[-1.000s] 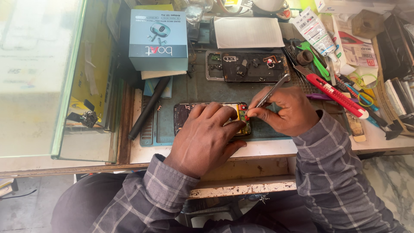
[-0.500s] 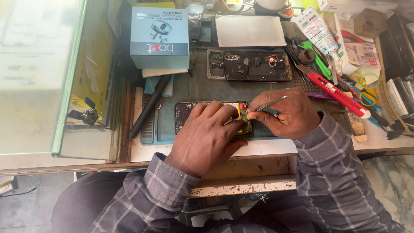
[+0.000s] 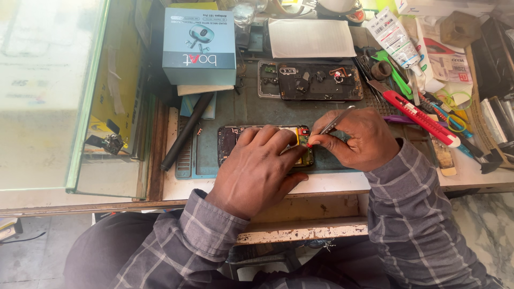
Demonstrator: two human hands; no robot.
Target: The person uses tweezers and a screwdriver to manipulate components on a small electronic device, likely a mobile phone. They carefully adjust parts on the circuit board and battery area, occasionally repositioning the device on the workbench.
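The opened phone (image 3: 235,143) lies flat on the grey-green work mat (image 3: 251,109), near the mat's near edge, and beyond that edge only a narrow strip of pale tabletop (image 3: 332,183) runs before the drop. To the left, a black rod (image 3: 186,131) slants along the mat's side; on the far side, a second opened phone back (image 3: 310,81) and a teal box (image 3: 198,45) close things in. To the right, a red utility knife (image 3: 420,111) and loose tools crowd the room.

My left hand (image 3: 257,168) lies over the phone, fingers (image 3: 267,140) spread flat, pressing it down and covering its middle. My right hand (image 3: 360,140) sits just right of the phone's right end, fingers pinched narrow around metal tweezers (image 3: 334,121), whose tip meets the small red part at that end.
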